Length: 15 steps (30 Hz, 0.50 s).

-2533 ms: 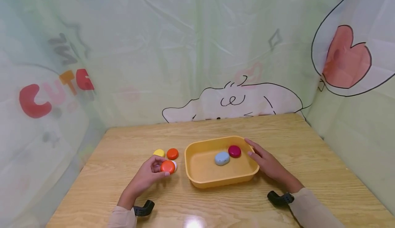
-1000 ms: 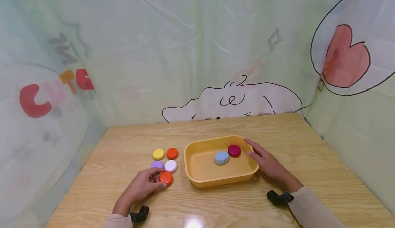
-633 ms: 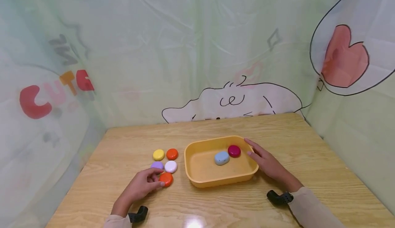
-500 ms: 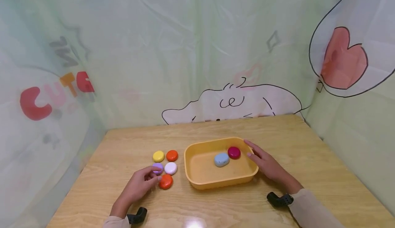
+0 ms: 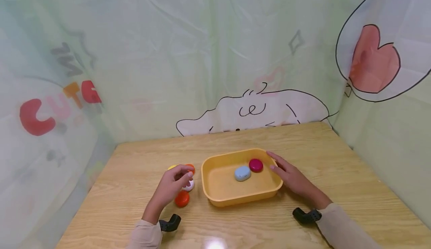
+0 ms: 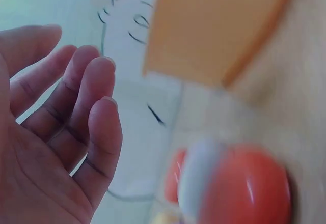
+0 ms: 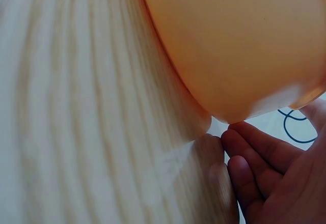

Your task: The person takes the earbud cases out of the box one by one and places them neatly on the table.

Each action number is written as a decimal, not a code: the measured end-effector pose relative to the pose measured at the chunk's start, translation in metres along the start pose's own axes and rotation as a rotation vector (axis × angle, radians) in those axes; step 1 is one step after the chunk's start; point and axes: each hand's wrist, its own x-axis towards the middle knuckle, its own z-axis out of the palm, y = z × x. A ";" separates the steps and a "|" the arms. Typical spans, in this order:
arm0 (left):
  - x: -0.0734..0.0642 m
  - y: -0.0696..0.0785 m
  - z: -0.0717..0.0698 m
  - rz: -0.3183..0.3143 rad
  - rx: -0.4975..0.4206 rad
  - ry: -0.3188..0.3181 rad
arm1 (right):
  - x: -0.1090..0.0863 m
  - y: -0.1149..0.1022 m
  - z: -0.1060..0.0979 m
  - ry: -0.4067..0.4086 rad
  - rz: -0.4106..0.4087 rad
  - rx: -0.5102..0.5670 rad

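My left hand (image 5: 173, 183) hovers over the group of smooth round discs left of the tray, fingers loosely bent and holding nothing. Just below it lies a red disc (image 5: 182, 199); a white disc (image 5: 189, 185), an orange-red disc (image 5: 190, 167) and a yellow disc (image 5: 172, 167) show partly past the fingers. The hand hides the purple one. In the left wrist view the palm is bare beside the blurred red disc. My right hand (image 5: 292, 178) holds the right end of the yellow tray (image 5: 232, 200), thumb over the rim, several fingertips against its outer wall in the right wrist view.
Inside the tray a light-blue oval piece (image 5: 242, 173) lies next to a dark-pink round piece (image 5: 256, 165). The wooden table (image 5: 269, 222) ends at a printed curtain (image 5: 151, 73) behind and at both sides.
My left hand set the red disc on the table in front of the white one, let go, then rose and moved away over the other discs. The right hand and tray stay put.
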 end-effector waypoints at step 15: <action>0.035 0.044 0.039 0.089 0.008 -0.201 | 0.001 0.002 0.001 0.003 0.002 0.003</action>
